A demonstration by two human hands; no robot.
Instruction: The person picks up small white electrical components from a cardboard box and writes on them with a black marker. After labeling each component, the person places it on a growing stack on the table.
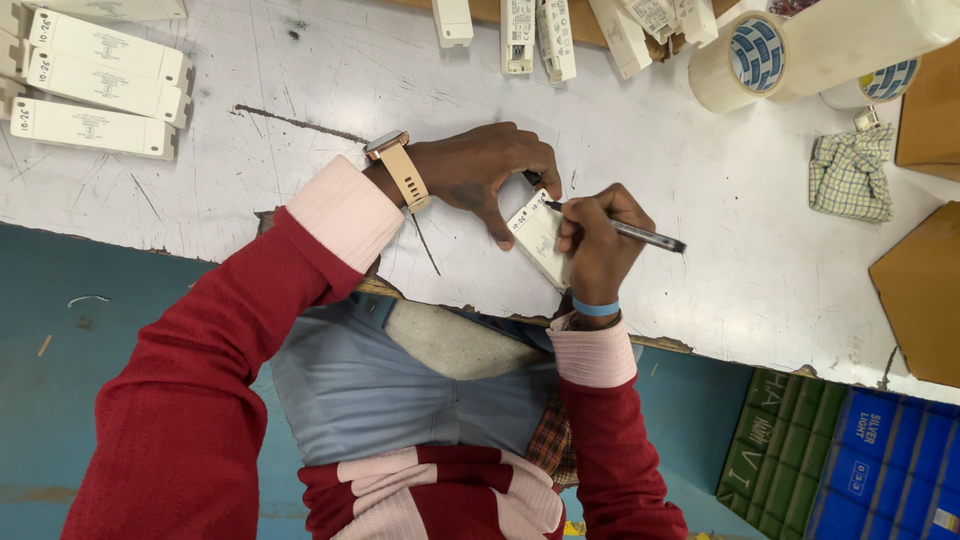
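A small white rectangular unit (538,236) lies near the front edge of the scratched white table (700,200). My left hand (485,172), with a watch on its wrist, rests over the unit's far end and holds it down. My right hand (597,245) grips a dark pen (640,236) whose tip touches the top face of the unit. Part of the unit is hidden under my right fingers.
Several long white boxes (95,75) lie stacked at the far left. More white units (535,35) sit along the far edge. Rolls of tape (745,60) and a checked cloth (850,172) are at the right, beside brown cardboard (925,290). Green and blue crates (850,460) stand on the floor.
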